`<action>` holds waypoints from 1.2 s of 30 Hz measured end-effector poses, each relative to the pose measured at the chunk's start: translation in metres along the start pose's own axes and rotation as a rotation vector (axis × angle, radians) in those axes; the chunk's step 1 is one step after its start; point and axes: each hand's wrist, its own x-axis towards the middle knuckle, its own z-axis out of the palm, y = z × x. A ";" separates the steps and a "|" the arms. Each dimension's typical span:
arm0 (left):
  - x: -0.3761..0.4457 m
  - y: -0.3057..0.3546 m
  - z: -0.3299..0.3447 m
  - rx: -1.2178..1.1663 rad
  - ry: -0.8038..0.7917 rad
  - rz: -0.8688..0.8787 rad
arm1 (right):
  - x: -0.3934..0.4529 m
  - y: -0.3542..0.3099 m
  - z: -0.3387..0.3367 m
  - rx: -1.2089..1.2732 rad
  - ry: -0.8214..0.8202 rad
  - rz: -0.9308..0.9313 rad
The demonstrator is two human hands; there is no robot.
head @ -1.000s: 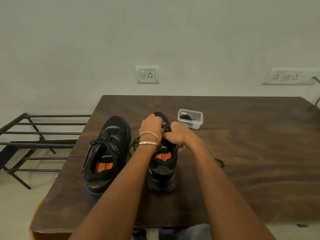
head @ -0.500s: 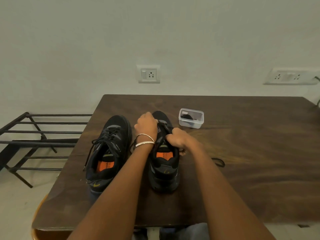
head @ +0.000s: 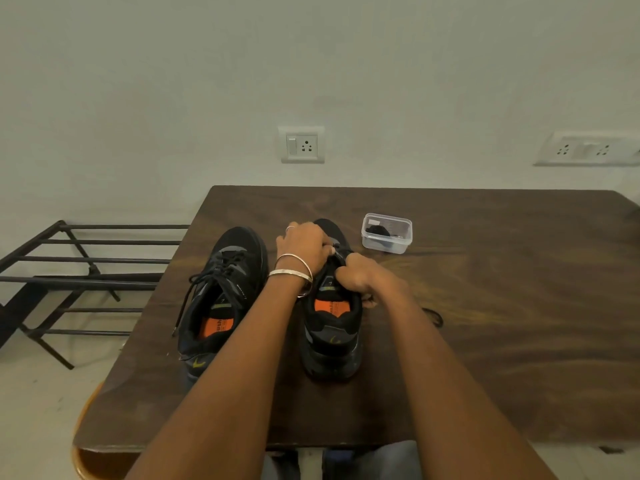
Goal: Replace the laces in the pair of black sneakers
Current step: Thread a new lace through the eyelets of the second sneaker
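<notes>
Both hands have shifted slightly since the earlier frame, the left hand [head: 304,244] drawing back from the toe toward the lacing while the right hand [head: 360,277] holds its place over the tongue of the right sneaker [head: 334,337]. Left-hand fingers curl down onto the upper lacing of that shoe and appear to pinch a black lace [head: 341,253], though the exact grip is hidden under the knuckles. Right-hand fingers are bunched together and clamped on the lace at the shoe's throat. Two bangles [head: 294,271] circle the left wrist, and a ring shows on one left finger.

The right sneaker stands upright near the middle of the dark wooden table [head: 502,306], toe pointing toward the wall, its orange insole visible behind the hands. Just beside it, on its left, sits the left sneaker [head: 221,296], also toe-away, with its laces loose and one end trailing over the side toward the table edge. A small clear plastic container [head: 387,233] holding something dark rests beyond the right hand, apart from both shoes. A loop of black lace end [head: 434,317] lies on the table to the right of the forearm.

A black metal rack [head: 69,271] stands on the floor left of the table. Two wall sockets [head: 302,144] are mounted on the pale wall behind.
</notes>
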 end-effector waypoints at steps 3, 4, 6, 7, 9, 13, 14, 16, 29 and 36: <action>0.002 -0.004 -0.005 -0.142 -0.109 -0.002 | -0.002 -0.002 -0.001 -0.015 0.002 -0.002; 0.002 -0.004 -0.007 -0.160 -0.132 -0.003 | -0.003 -0.002 -0.001 -0.003 -0.004 -0.001; 0.003 -0.001 -0.009 -0.140 -0.153 -0.009 | -0.005 -0.003 -0.002 0.009 -0.021 0.001; 0.004 0.001 -0.008 -0.113 -0.158 -0.019 | -0.005 -0.004 -0.002 0.006 -0.029 -0.001; 0.007 0.006 -0.004 -0.045 -0.143 -0.033 | -0.006 -0.003 -0.001 0.020 -0.038 0.001; 0.008 0.011 0.006 0.002 -0.080 -0.059 | -0.007 -0.003 -0.001 0.033 -0.036 0.019; 0.007 0.010 0.008 -0.018 -0.058 -0.070 | -0.007 -0.004 -0.001 0.035 -0.039 0.022; 0.004 0.007 0.012 -0.079 -0.004 -0.094 | -0.008 -0.005 -0.001 0.039 -0.040 0.018; 0.009 -0.036 0.008 -0.624 0.331 -0.528 | -0.013 -0.006 -0.002 0.080 -0.036 0.025; -0.002 -0.040 -0.006 -0.317 0.440 -0.315 | -0.015 -0.006 -0.003 0.075 -0.059 0.024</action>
